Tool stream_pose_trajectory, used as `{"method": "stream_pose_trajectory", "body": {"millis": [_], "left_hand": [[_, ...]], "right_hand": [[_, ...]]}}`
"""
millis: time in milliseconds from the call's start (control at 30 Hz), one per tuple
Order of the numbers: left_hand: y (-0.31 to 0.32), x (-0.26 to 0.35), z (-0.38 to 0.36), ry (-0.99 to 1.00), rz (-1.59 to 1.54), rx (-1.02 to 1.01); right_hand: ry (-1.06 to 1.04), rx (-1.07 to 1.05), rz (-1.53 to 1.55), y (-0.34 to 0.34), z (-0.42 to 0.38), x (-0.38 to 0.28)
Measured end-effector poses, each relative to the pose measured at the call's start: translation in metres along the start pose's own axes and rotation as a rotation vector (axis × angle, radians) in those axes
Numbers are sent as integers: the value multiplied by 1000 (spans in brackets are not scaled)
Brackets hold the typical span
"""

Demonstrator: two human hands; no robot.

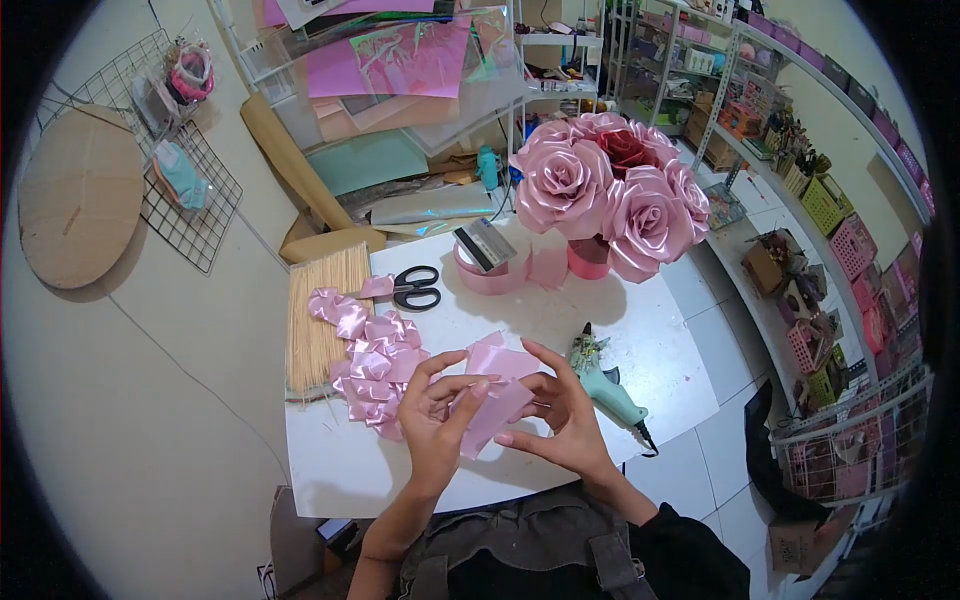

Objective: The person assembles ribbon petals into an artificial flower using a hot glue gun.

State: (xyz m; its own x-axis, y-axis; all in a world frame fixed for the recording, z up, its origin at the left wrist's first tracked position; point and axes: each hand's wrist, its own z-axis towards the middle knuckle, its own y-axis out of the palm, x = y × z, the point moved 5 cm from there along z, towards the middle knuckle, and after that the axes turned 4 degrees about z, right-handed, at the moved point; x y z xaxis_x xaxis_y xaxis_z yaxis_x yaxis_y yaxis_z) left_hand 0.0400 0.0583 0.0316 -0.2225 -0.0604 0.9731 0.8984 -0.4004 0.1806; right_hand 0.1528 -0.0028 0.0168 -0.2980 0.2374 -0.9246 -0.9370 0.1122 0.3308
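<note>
My left hand point(437, 415) is closed, pinching a pink satin ribbon piece point(498, 405) between thumb and fingers, above the white table point(540, 470). My right hand point(560, 410) curves around the ribbon's right side, thumb and index finger wide apart. Its middle fingers are at the ribbon's edge and partly hidden. Left of my hands lies a heap of folded pink ribbon pieces point(380, 360), partly over a bundle of thin wooden sticks point(325, 275). Black-handled scissors point(415, 288) lie beyond the heap. A mint-green glue gun point(610, 390) rests to my right.
A ribbon roll point(485, 278) with a card point(486, 245) on top is at the back of the table. Beside it large pink satin roses point(610, 190) stand in a pink holder point(587, 260). Shelves point(780, 220) line the right, and a wire grid point(190, 200) hangs left.
</note>
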Motion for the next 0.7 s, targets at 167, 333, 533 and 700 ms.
{"method": "stream_pose_trajectory", "body": {"millis": [167,333,533,700], "left_hand": [[-5,-9,3,-77,-244,7],[-5,-2,5,-53,-206,-131],[4,-7,4,57,148,-277],[-6,-1,5,35,207,-29]], "right_hand": [[10,18,43,3,-1,6],[-87,99,0,-14,-2,-8],[8,-12,-135,-23,-3,-16],[-63,142,-1164,-66,-17,-29]]}}
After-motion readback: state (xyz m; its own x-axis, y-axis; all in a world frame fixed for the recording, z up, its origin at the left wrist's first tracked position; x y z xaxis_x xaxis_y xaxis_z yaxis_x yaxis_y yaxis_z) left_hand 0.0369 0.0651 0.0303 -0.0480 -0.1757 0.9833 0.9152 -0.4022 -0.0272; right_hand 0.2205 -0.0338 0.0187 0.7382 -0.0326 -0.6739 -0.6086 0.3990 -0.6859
